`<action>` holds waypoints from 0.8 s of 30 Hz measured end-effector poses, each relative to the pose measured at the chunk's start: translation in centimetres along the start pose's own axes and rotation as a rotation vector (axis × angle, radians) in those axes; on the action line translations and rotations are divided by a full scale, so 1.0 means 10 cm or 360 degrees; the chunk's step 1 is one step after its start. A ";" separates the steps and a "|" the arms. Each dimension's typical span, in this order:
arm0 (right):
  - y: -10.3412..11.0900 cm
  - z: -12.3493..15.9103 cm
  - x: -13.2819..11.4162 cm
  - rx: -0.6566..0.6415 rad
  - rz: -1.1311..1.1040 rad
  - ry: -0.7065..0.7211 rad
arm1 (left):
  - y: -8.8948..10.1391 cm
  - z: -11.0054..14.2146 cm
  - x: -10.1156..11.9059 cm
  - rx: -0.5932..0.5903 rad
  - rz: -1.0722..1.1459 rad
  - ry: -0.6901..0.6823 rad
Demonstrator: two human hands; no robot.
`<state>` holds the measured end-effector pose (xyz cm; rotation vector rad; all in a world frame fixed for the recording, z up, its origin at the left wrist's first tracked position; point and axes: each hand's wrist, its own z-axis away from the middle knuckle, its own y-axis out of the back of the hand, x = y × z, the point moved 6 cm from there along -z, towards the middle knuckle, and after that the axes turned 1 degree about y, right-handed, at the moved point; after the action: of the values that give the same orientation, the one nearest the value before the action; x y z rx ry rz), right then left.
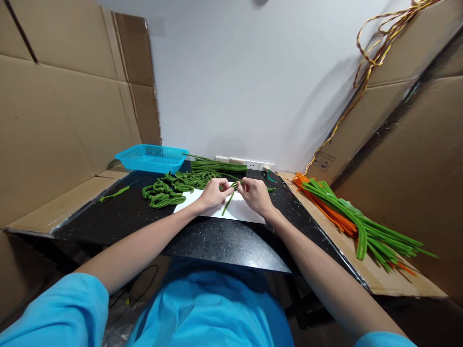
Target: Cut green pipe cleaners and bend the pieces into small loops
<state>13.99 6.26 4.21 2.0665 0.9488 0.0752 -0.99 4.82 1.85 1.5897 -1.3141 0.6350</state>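
Note:
Between my two hands is a dark green pipe cleaner (227,205), bent near the fingertips, one end hanging down over a white sheet of paper (246,209). My left hand (216,193) pinches it from the left with thumb and index finger. From the right, my right hand (254,193) pinches it too, the fingertips of both hands almost meeting. Just left of the paper lies a heap of looped green pipe cleaner pieces (166,193). Behind my hands rests a bundle of straight dark green pipe cleaners (219,166).
A blue plastic basket (152,158) stands at the back left of the black table (224,246). Bright green pipe cleaners (376,231) and orange ones (331,212) lie on cardboard at right. A power strip (251,165) sits by the wall. Cardboard walls (65,106) rise on both sides.

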 end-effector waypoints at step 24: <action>0.05 0.04 -0.04 0.0013 0.0009 0.0094 | 0.00 -0.01 -0.09 0.0017 0.0141 0.0071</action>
<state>14.14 5.60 4.42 2.0847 0.9807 0.1363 -1.18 5.33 1.18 1.5240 -1.3558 0.7287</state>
